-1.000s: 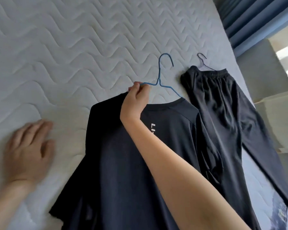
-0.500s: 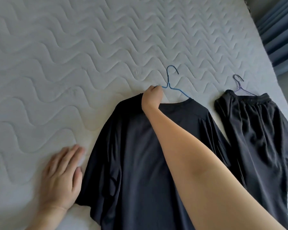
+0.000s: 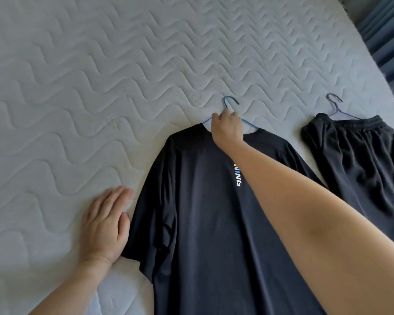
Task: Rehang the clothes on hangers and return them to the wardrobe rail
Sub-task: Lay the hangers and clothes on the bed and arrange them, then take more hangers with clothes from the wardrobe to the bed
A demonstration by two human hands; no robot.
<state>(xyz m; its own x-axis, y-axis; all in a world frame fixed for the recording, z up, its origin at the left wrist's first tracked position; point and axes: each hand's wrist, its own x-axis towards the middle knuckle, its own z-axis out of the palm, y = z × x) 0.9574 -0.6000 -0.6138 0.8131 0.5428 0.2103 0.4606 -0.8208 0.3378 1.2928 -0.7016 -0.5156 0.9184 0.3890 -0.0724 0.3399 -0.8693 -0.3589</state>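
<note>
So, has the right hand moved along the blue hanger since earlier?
Yes. The right hand slid rightward along the blue hanger, from its left arm to the base of its hook.

One mattress (image 3: 100, 64) carries two wire hangers, a blue hanger (image 3: 225, 103) and a purple hanger (image 3: 335, 108), and two black garments, a T-shirt (image 3: 191, 223) and trousers (image 3: 362, 167).

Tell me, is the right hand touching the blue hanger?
Touching. The head view shows the right hand gripping the blue hanger just below its hook.

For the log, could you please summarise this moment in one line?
right hand grips blue hanger | left hand flat on mattress
</note>
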